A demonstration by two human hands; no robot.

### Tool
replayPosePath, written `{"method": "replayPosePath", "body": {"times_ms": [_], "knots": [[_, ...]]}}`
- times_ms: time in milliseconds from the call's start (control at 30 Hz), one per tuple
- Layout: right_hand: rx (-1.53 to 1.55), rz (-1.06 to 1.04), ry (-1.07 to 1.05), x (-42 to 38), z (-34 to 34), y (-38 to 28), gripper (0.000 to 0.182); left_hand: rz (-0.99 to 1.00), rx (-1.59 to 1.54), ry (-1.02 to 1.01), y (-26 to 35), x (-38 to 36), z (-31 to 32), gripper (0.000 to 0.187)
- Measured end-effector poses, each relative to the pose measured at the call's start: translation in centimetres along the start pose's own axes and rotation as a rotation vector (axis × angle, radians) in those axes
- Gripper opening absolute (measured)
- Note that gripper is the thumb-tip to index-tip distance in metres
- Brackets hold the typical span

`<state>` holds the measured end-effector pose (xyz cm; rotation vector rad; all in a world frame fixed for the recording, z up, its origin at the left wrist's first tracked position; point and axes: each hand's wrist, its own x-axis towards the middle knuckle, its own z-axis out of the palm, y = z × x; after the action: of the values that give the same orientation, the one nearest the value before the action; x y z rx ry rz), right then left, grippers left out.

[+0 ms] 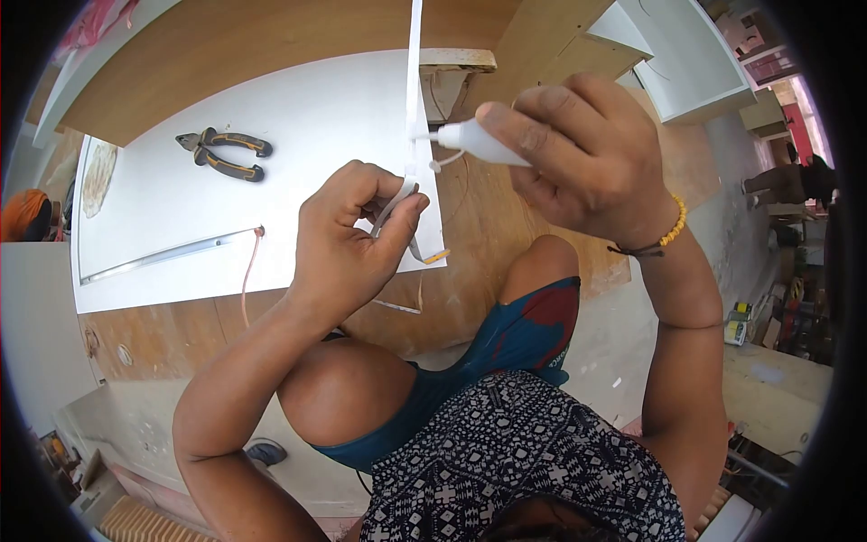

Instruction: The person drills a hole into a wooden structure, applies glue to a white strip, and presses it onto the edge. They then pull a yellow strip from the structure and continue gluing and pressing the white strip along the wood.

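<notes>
My left hand (352,230) is closed, pinching a thin flexible white strip (413,108) between thumb and fingers. Above the hand the strip runs up toward the top of the view; below, its loose part curls down to a yellowish end. My right hand (591,149) is wrapped round a small white squeeze bottle (483,143), tilted sideways. The bottle's narrow nozzle points left at the strip, just above my left fingertips; whether it touches is too small to tell. A little cap hangs beside the nozzle. Under my left hand lies a white panel (298,104).
Black-and-yellow pliers (226,154) lie on the white panel. A metal channel (167,259) is set in it, with a reddish wire (246,285) by its end. Wooden boards (271,54) rise behind. A white open box (682,59) stands upper right. Another person (781,185) is at far right.
</notes>
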<state>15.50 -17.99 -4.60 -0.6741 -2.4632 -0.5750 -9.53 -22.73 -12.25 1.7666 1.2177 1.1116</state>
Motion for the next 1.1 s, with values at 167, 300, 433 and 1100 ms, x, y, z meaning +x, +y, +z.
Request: {"method": "replayPosePath", "body": {"times_ms": [167,300,433,1100], "knots": [[0.112,0.085,0.000,-0.1,-0.4,-0.4,0.040,-0.079,-0.061,0.004,-0.5,-0.1,-0.3,0.011],[0.132,0.227,0.245,1.6,0.7,2.2,0.031,-0.247,-0.226,-0.030,-0.8,0.4,-2.1,0.013],[0.557,0.653,0.509,4.5,2.5,6.0,0.033,-0.357,-0.428,-0.041,-2.8,1.7,-5.3,0.015],[0.742,0.790,0.293,15.4,6.5,15.3,0.034,-0.315,-0.530,0.155,-8.4,10.7,-19.3,0.022]]}}
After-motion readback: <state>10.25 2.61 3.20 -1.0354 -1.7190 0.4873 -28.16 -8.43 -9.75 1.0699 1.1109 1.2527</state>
